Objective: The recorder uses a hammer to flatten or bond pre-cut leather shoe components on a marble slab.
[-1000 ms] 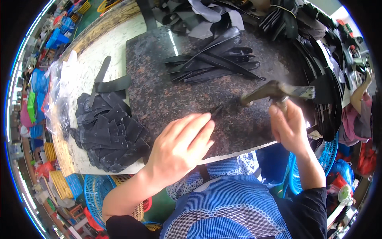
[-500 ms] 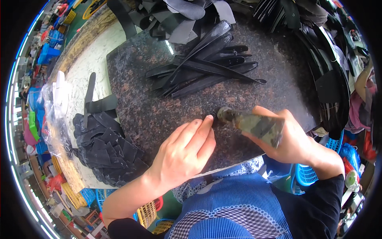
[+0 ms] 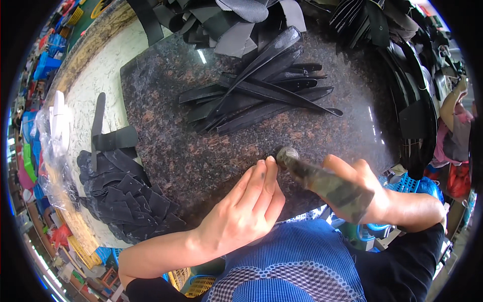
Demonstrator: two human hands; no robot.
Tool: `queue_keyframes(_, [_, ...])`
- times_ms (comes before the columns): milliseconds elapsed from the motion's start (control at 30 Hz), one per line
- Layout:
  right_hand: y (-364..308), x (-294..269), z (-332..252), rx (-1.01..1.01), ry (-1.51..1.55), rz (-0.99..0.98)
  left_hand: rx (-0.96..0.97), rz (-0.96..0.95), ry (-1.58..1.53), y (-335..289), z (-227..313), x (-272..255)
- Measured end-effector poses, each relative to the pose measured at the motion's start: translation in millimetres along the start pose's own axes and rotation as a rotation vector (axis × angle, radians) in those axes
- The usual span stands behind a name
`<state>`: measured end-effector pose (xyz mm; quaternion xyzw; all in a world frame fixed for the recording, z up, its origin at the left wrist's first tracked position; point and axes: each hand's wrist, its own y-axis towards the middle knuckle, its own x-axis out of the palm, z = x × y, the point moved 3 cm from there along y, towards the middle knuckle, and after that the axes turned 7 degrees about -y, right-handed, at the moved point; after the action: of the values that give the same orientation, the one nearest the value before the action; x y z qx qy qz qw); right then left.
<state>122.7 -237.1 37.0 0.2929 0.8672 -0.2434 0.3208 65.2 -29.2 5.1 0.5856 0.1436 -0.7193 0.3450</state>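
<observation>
My right hand grips a worn hammer by its handle, with the hammer head down on the dark granite slab. My left hand lies flat on the slab beside it, fingers together, fingertips touching the spot under the hammer head. Whatever small piece sits there is hidden by fingers and hammer. A fan of long black leather strips lies further back on the slab.
A heap of small black cut pieces sits at the left beside a clear plastic bag. More black straps and leather parts are piled along the back and right. Another person's arm shows at the far right.
The hammer has come down from a raised position at the right to the slab by my left fingertips. My left hand stayed flat on the slab.
</observation>
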Motion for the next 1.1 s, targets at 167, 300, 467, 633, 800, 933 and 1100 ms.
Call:
queue_keyframes(167, [13, -7, -25, -0.386, -0.602, 0.009, -0.117, 0.052, -0.133, -1, 1, -8])
queue_keyframes(300, [28, -19, -23, -0.253, -0.397, -0.014, -0.166, 0.133, -0.213, -5, -7, -21])
queue_keyframes(467, [26, -13, -2, -0.142, -0.029, 0.058, -0.208, -0.059, -0.089, -15, 0, -15])
queue_keyframes(633, [-2, 9, 13, -0.255, 0.154, 0.282, -0.284, -0.065, -0.130, -22, 11, -15])
queue_keyframes(800, [5, 16, 27, 0.089, 0.413, 0.160, -0.317, -0.011, -0.166, -22, 11, -23])
queue_keyframes(933, [-3, 21, 52, 0.175, 0.918, 0.444, -0.547, 0.194, -0.323, -40, -2, -24])
queue_keyframes(1100, [-8, 21, 51, 0.030, 1.000, 0.545, -1.010, 0.527, -1.440, -64, -38, -21])
